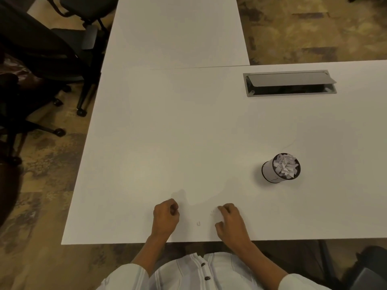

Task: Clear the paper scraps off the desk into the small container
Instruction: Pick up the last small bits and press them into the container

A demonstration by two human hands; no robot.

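Observation:
A small white cup-like container (270, 171) with a dark rim stands on the white desk (167, 132) at the right, heaped with white paper scraps (285, 165). One tiny white scrap (198, 223) lies near the front edge, between my hands. Another faint scrap (213, 211) lies at the fingertips of my right hand (231, 222), which rests on the desk with fingers curled. My left hand (165, 216) rests on the desk to the left with its fingers curled in; whether it holds a scrap cannot be seen.
A grey cable hatch (290, 83) with its flap raised is set into the desk at the back right. A second white table (178, 32) joins at the back. Black office chairs (41, 59) stand on the carpet at the left.

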